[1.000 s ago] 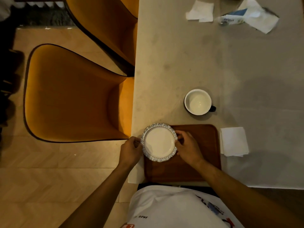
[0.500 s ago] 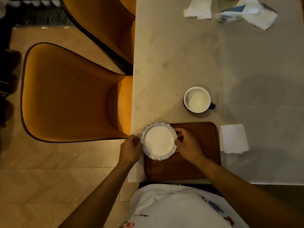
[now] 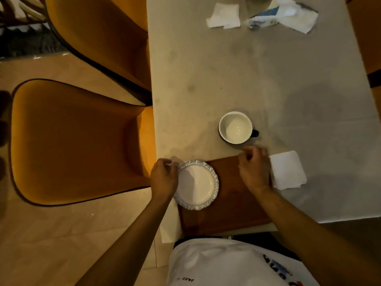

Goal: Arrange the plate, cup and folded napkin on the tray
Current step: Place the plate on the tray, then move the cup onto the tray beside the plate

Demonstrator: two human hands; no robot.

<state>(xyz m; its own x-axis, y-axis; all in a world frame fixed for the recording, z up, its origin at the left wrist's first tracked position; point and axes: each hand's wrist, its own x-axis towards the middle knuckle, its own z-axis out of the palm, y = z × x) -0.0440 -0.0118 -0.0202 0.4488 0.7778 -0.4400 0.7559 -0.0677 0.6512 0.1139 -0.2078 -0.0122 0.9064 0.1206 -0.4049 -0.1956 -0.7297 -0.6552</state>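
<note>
A white plate (image 3: 195,184) with a frilled grey rim lies on the left end of the brown wooden tray (image 3: 226,203), overhanging its left edge a little. My left hand (image 3: 164,178) grips the plate's left rim with curled fingers. My right hand (image 3: 254,170) is blurred and hovers over the tray's far right corner, fingers loosely curled and holding nothing. The white cup (image 3: 236,127) with a dark handle stands empty on the table just beyond the tray. The folded white napkin (image 3: 287,170) lies on the table right of the tray, next to my right hand.
The tray sits at the near left corner of the pale table (image 3: 226,69). Loose tissues (image 3: 223,16) and a tissue pack (image 3: 266,19) lie at the far end. Two orange chairs (image 3: 72,141) (image 3: 103,27) stand along the table's left side.
My right hand has let go of the plate's right rim and moved right and away, toward the cup and napkin. The left hand stays at the plate.
</note>
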